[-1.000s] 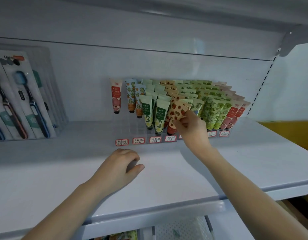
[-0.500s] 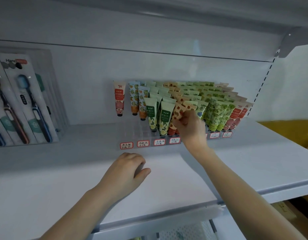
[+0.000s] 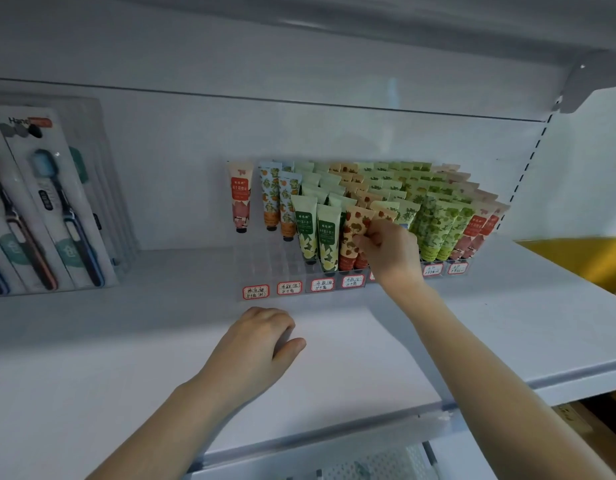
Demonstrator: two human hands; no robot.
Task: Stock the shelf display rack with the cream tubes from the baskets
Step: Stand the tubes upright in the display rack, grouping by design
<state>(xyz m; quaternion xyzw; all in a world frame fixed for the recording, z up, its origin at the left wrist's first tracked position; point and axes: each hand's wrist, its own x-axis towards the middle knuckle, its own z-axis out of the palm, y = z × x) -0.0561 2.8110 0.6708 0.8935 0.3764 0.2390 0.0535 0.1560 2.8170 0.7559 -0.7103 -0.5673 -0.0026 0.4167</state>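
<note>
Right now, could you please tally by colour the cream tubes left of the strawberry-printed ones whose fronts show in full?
Cream-coloured plastic tube with a red label: 1
Pale blue plastic tubes printed with oranges: 2
White plastic tubes with green labels: 2
Total: 5

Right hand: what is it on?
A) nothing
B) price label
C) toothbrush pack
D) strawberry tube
D: the right hand has its fingers curled on a strawberry tube in the front row.
</note>
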